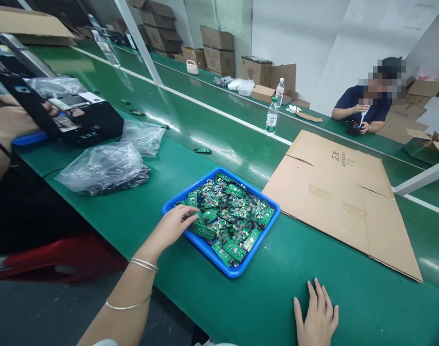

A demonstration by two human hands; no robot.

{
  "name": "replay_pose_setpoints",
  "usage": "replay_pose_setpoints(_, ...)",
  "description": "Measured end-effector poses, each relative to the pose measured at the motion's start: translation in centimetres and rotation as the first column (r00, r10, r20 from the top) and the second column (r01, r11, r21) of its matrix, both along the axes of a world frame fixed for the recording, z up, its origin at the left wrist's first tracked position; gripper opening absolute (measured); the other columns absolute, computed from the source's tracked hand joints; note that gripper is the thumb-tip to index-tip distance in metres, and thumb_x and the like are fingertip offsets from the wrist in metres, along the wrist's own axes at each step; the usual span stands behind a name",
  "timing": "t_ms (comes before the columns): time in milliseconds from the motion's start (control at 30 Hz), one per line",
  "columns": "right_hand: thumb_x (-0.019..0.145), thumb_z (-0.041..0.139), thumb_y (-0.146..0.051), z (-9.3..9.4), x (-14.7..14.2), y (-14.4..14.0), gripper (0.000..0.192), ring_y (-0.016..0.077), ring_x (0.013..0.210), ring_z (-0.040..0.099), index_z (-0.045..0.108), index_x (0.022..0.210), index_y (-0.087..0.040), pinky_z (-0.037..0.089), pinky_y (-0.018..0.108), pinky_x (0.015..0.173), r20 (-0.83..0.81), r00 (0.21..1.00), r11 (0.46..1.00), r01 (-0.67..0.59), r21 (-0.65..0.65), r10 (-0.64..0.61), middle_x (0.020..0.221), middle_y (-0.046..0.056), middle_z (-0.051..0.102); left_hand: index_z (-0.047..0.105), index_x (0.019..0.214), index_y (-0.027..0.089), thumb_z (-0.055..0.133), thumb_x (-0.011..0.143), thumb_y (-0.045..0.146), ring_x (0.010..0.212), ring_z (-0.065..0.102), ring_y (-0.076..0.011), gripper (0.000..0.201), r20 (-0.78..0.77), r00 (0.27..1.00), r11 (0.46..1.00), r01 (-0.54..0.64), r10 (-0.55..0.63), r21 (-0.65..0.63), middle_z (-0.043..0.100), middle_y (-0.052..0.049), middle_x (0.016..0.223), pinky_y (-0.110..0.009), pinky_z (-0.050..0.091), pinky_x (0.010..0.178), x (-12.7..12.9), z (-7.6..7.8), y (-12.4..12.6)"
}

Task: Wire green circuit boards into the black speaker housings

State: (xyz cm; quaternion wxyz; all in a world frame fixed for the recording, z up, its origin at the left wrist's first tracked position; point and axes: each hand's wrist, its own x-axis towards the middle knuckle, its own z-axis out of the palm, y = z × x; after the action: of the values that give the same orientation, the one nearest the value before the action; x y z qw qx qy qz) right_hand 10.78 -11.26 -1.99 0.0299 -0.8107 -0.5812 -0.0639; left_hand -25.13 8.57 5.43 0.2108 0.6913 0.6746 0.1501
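A blue tray [202, 246] sits on the green bench, heaped with several small green circuit boards [231, 215]. My left hand [173, 224] reaches over the tray's near-left rim, its fingertips resting on a board at the pile's edge; whether it grips the board I cannot tell. Two thin bangles circle that wrist. My right hand [317, 317] lies flat on the green surface, fingers spread, holding nothing, to the right of the tray and nearer to me.
A flattened cardboard sheet [344, 194] lies right of the tray. Plastic bags [104, 167] and a black device [80, 120] held by another person's hands sit at left. Two water bottles [272, 117] stand beyond. A co-worker [363, 108] sits at the far side. Boxes line the back.
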Motion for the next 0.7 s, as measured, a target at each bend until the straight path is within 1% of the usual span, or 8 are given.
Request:
replay_pose_setpoints(67,0.084,0.020,-0.057,0.0,0.0,0.0,0.063,0.0321,0.117,0.040,0.055,0.117,-0.016,0.028,0.056,0.095,-0.001,1.000,1.000,0.002,0.002,-0.002,0.128,0.011,0.047,0.061,0.097,0.016,0.036,0.077,0.043,0.087,0.058,-0.0267,0.042,-0.062,0.997,0.999,-0.045,0.046,0.012,0.061,-0.013,0.097,-0.037,0.046,0.080,-0.2,0.0,0.3)
replay_pose_setpoints(100,0.084,0.020,-0.057,0.0,0.0,0.0,0.063,0.0322,0.117,0.040,0.055,0.117,-0.016,0.028,0.056,0.095,-0.002,1.000,1.000,0.002,0.003,-0.002,0.128,0.011,0.047,0.062,0.095,0.015,0.038,0.077,0.042,0.087,0.057,-0.0279,0.041,-0.090,0.995,0.999,-0.050,0.051,0.010,0.061,-0.014,0.095,-0.039,0.044,0.082,-0.2,0.0,0.4)
replay_pose_setpoints(167,0.084,0.021,-0.057,0.0,0.0,0.0,0.063,0.0322,0.117,0.040,0.054,0.118,-0.016,0.027,0.056,0.095,-0.004,1.000,1.000,0.001,0.003,-0.001,0.128,0.011,0.047,0.065,0.090,0.016,0.044,0.075,0.042,0.090,0.055,-0.0307,0.037,-0.137,0.990,0.999,-0.034,0.033,-0.004,0.061,-0.014,0.093,-0.042,0.041,0.085,0.1,0.0,0.8)
replay_pose_setpoints(267,0.084,0.022,-0.057,0.0,0.0,0.0,0.061,0.0322,0.117,0.040,0.053,0.118,-0.017,0.027,0.056,0.095,-0.004,1.000,1.000,0.001,0.005,-0.001,0.129,0.011,0.046,0.069,0.083,0.022,0.053,0.068,0.040,0.095,0.050,-0.0323,0.028,-0.173,0.984,0.999,0.033,-0.039,-0.036,0.061,-0.010,0.098,-0.043,0.038,0.085,0.5,0.2,1.6)
replay_pose_setpoints(367,0.085,0.022,-0.057,0.0,0.0,0.0,0.061,0.0320,0.117,0.040,0.053,0.119,-0.017,0.028,0.056,0.095,-0.006,1.000,1.000,-0.001,0.001,0.001,0.130,0.011,0.045,0.069,0.071,0.028,0.060,0.062,0.037,0.091,0.050,-0.0289,0.017,-0.166,0.976,0.988,0.125,-0.138,-0.089,0.062,-0.005,0.092,-0.037,0.039,0.079,0.4,0.5,2.6)
replay_pose_setpoints(500,0.085,0.021,-0.056,0.1,0.0,0.1,0.061,0.0321,0.117,0.041,0.054,0.118,-0.017,0.028,0.056,0.095,-0.002,1.000,1.000,0.002,0.004,-0.002,0.129,0.011,0.046,0.067,0.061,0.027,0.061,0.058,0.037,0.084,0.052,-0.0256,0.012,-0.141,0.962,0.967,0.214,-0.232,-0.135,0.062,-0.004,0.080,-0.033,0.039,0.075,0.0,0.9,3.4)
replay_pose_setpoints(600,0.085,0.020,-0.057,0.1,-0.1,0.1,0.063,0.0319,0.116,0.041,0.055,0.117,-0.016,0.028,0.056,0.095,0.002,1.000,1.000,0.003,0.010,-0.003,0.129,0.010,0.047,0.065,0.063,0.026,0.060,0.060,0.039,0.082,0.052,-0.0250,0.014,-0.125,0.959,0.963,0.239,-0.254,-0.122,0.061,-0.004,0.078,-0.033,0.039,0.075,0.1,0.9,3.1)
replay_pose_setpoints(700,0.085,0.018,-0.058,0.2,-0.2,0.1,0.064,0.0315,0.116,0.041,0.055,0.117,-0.017,0.028,0.056,0.095,-0.004,1.000,1.000,0.002,0.011,-0.001,0.128,0.010,0.047,0.062,0.068,0.023,0.059,0.063,0.042,0.086,0.051,-0.0248,0.020,-0.100,0.962,0.966,0.247,-0.254,-0.079,0.060,-0.004,0.082,-0.034,0.038,0.079,0.4,0.7,2.3)
